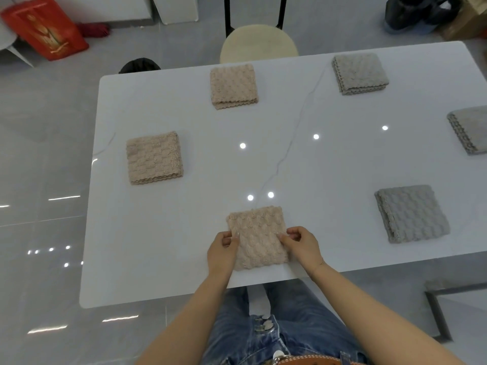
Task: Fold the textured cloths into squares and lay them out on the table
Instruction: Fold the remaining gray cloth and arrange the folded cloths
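Six textured cloths folded square on white table [168,233]; beige near cloth [257,237] at front edge; two beige [154,157] [233,85] left; three grey [359,72] [469,129] [411,213] right; all well apart.

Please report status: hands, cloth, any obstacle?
Left hand and right hand both pinch beige cloth, folded, at near table edge. Five other folded cloths laid out. No obstacle.

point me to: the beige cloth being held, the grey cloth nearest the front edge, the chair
beige cloth being held [257,237]: head view, centre of its top face, between the hands.
grey cloth nearest the front edge [411,213]: head view, middle of its top face.
chair [259,44]: head view, centre of the cream seat.
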Tool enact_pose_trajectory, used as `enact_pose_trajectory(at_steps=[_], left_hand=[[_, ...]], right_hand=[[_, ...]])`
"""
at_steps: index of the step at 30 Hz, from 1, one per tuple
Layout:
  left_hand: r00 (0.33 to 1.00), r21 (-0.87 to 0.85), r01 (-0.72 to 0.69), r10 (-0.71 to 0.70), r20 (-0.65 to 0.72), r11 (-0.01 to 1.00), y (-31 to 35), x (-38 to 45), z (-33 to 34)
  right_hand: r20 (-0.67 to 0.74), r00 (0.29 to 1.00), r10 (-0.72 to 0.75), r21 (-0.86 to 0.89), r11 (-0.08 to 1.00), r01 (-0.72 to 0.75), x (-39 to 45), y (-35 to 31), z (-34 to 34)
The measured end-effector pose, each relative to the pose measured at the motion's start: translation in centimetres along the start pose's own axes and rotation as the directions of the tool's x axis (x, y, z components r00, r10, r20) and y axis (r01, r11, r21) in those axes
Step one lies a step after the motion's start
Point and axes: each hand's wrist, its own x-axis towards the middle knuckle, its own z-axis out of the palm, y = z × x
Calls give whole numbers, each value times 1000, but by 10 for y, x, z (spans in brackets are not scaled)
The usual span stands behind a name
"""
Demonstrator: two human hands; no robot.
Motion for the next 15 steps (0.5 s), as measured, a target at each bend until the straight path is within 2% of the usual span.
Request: enact_pose_trajectory(at_steps=[4,10,13,15], left_hand=[[1000,38,-7,8,-26,999,1,4,5],[999,42,-12,11,31,999,2,4,7],[1000,35,-12,11,12,999,5,1,10],[1000,92,-28,29,-10,995,9,-3,9]], right_hand=[[24,999,33,-34,999,-33,9,-2,3],[17,1000,2,-46,999,-1,12,-2,-9],[41,999,-11,-51,999,13,12,1,-14],[54,998,-42,-106,993,48,10,0,-15]])
